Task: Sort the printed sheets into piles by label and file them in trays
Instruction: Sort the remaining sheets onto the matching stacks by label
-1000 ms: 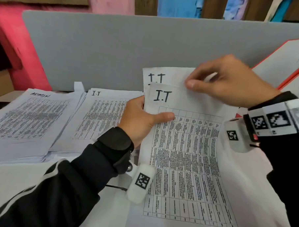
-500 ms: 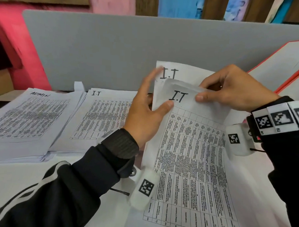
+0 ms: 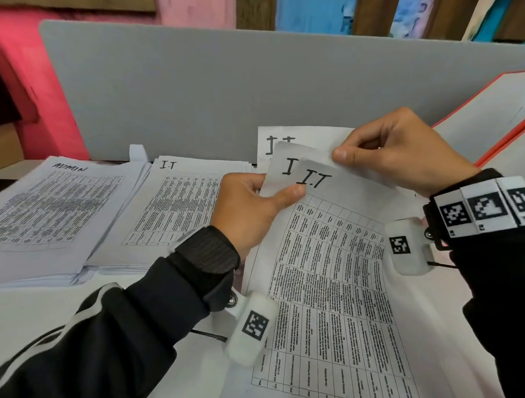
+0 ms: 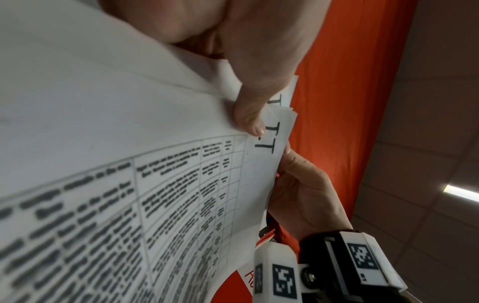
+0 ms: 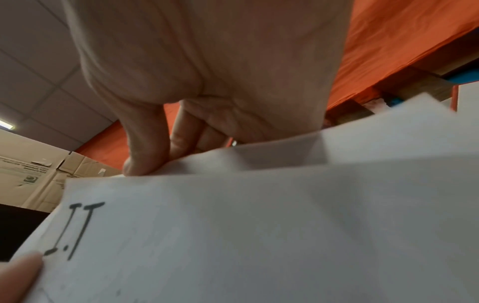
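Peeling the next I.T sheet

Since a second ago, the right hand (image 3: 398, 153) has pinched the top sheet (image 3: 336, 262) higher; the left hand (image 3: 251, 210) grips the stack's left edge, right of the I.T pile (image 3: 176, 207).

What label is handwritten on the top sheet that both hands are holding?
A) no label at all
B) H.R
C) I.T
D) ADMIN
C: the top sheet, held by the left hand and pinched at its upper edge by the right hand, reads "I.T" beside the left thumb; ADMIN marks the far-left pile.
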